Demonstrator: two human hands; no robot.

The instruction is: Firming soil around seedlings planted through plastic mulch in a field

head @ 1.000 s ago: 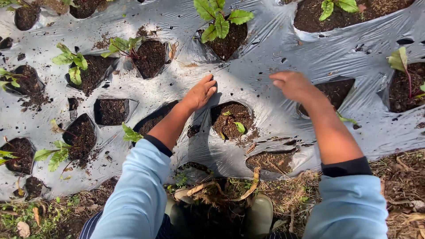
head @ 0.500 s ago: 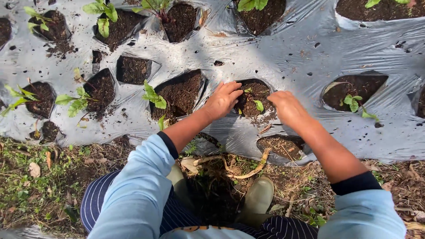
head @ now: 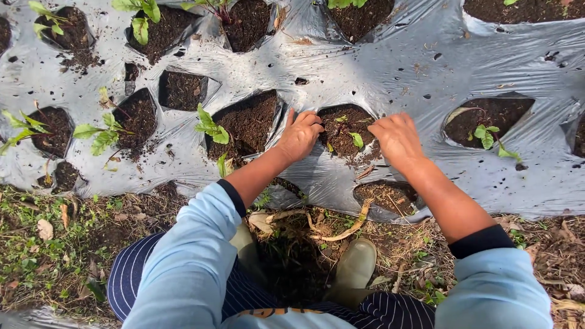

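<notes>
My left hand (head: 300, 135) rests at the left rim of a soil-filled planting hole (head: 342, 131) cut in the silver plastic mulch sheet (head: 402, 67), fingers curled against the soil. On the hole's right rim lies my right hand (head: 397, 139), fingers bent down onto the plastic and earth. A small green seedling (head: 356, 140) stands in that hole between the two hands. Neither hand visibly holds anything; the fingertips are partly hidden in the soil.
More holes surround it: one with a leafy seedling (head: 210, 126) to the left, one with a small plant (head: 486, 135) to the right, a bare one (head: 385, 196) just below. Olive boots (head: 356, 265) stand on dry grass and weeds (head: 55, 244) at the sheet's edge.
Both hands have come down from the plastic and closed in on the hole with the small seedling. The view has shifted, so the bed sits higher and further right in the frame.
</notes>
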